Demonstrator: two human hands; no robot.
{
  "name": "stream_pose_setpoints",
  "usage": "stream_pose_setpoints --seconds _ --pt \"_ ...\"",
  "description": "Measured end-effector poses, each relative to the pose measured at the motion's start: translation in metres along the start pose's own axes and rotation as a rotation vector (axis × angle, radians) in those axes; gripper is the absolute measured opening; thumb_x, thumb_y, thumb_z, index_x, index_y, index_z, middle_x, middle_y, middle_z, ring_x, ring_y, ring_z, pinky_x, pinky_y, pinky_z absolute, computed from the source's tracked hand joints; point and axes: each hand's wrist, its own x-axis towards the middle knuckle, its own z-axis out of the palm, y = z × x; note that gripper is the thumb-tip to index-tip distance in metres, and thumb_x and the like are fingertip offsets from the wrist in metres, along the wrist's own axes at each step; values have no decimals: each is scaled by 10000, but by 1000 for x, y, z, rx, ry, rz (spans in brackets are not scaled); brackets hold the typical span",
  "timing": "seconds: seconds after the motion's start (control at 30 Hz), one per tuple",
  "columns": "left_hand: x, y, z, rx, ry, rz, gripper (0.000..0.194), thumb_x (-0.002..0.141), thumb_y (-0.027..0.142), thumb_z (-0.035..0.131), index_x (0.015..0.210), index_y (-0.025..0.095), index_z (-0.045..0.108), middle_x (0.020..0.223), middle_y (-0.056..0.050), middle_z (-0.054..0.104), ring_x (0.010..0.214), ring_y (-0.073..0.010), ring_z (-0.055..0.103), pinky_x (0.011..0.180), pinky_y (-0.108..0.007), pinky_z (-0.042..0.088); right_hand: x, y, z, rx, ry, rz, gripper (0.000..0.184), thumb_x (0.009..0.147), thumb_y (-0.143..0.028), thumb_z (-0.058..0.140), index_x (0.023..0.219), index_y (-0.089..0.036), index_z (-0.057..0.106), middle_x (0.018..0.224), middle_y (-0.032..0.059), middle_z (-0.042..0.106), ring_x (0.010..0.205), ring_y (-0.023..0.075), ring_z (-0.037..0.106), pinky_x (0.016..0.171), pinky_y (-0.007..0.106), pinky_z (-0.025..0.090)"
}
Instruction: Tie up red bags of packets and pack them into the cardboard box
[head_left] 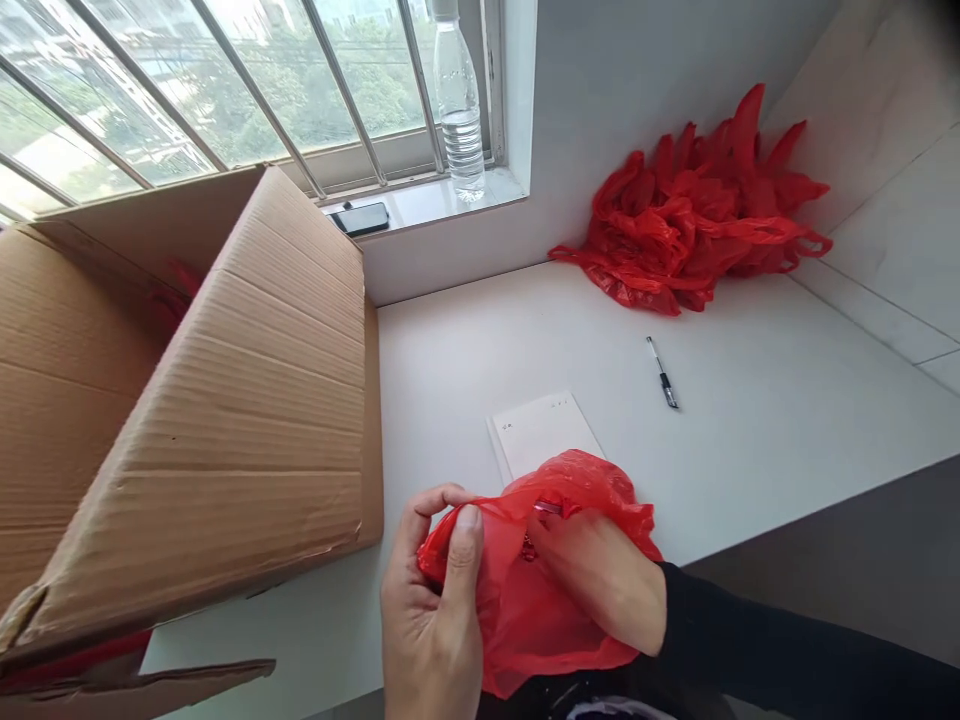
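1. At the near edge of a smooth white table [465, 362], the left hand [439, 610] pinches the rim of a thin, translucent red plastic bag [525, 620] between thumb and fingers, at the bag's left side.
2. Inside the mouth of this same bag is the right hand [600, 575], reaching in from the right, below a black sleeve [735, 620]. Its fingertips are partly hidden by red plastic, beside a small shiny item [547, 508]; whether they grip it, I cannot tell.
3. Just beyond the bag, and partly covered by it, lies a white paper pad [544, 425] with small dark marks near its far corners.
4. Farther right and beyond the pad, a slim pen [663, 378] with a clear barrel and black parts lies alone on the table.
5. To the left stands a large, open brown cardboard box [285, 400], its ribbed flap slanting toward the table; some red plastic [176, 300] shows inside.
6. At the far right, against the wall, sits a loose heap of crumpled red plastic bags [675, 230].
7. On the pale windowsill [420, 205], at the far side, a black phone [361, 219] lies flat, left of an upright clear plastic bottle [460, 110] partly filled with clear liquid. Behind them is a window with slanting metal bars [341, 85].
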Motion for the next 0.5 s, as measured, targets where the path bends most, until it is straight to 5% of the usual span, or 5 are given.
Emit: stream_pose_setpoints --seconds 0.17,0.3,0.5 --pt "1 0 2 -9 -5 -10 386 770 528 848 939 258 630 563 87 515 461 -47 409 447 -104 344 6 -4 10 -73 -56 -44 202 872 -3 568 1005 -138 638 872 108 742 669 254 731 441 322 305" --pt "5 -1 -2 11 3 2 364 795 526 829 951 262 633 594 80 547 485 -58 450 469 -112 395 0 0 -13 -45 -53 2 179 890 -31 542 973 -146 651 813 80 745 634 247 726 444 362 248" --pt "9 -4 -4 0 3 -6 392 775 536 842 965 261 636 659 76 579 489 -61 467 464 -127 421 -17 14 -45 149 21 80 198 1031 -243 488 966 -195 668 778 32 736 673 218 710 543 342 341"
